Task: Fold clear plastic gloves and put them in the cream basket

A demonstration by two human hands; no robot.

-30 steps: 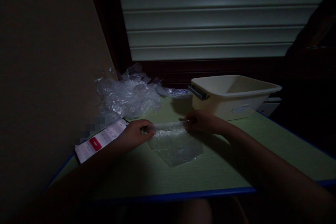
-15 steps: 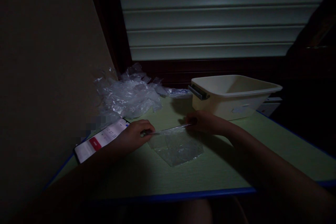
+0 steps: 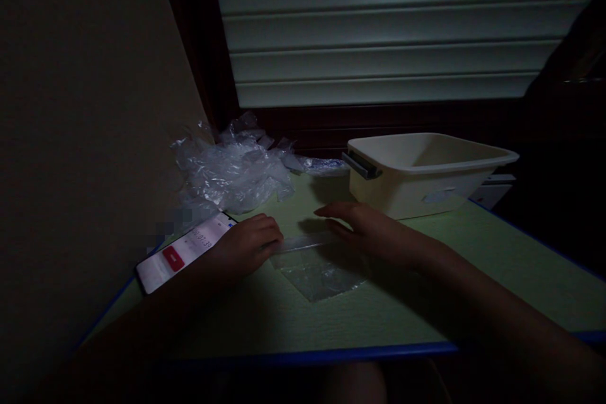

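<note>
Centre of the table, the clear bag (image 3: 318, 273) lies flat on the green top, its thicker top strip (image 3: 303, 242) running left to right along the far edge. At nine o'clock of that strip sits the left hand (image 3: 250, 246), curled, fingertips down on the strip's left end. The light is too dim to say whether it nips the plastic or only presses it. At three o'clock comes the right hand (image 3: 365, 231), palm down, fingers stretched out and held together, pointing left, laid over the strip's right end.

Going by how it lies, this one bag looks close to finished: body smooth, strip down on the table (image 3: 426, 293) under both hands. Whether the strip is closed along its whole length cannot be told.

Further out, at eleven o'clock, a heap of crumpled clear plastic (image 3: 231, 172) sits against the wall (image 3: 85, 107), well apart from the hands, and it reads as the bulk left to handle. At one o'clock stands the cream tub (image 3: 421, 184), just beside the right hand, and what shows of its inside looks bare. At nine o'clock, touching the left wrist, a lit phone (image 3: 182, 254) shows a red button. Behind it all hangs a pale slatted blind (image 3: 379, 38).
</note>
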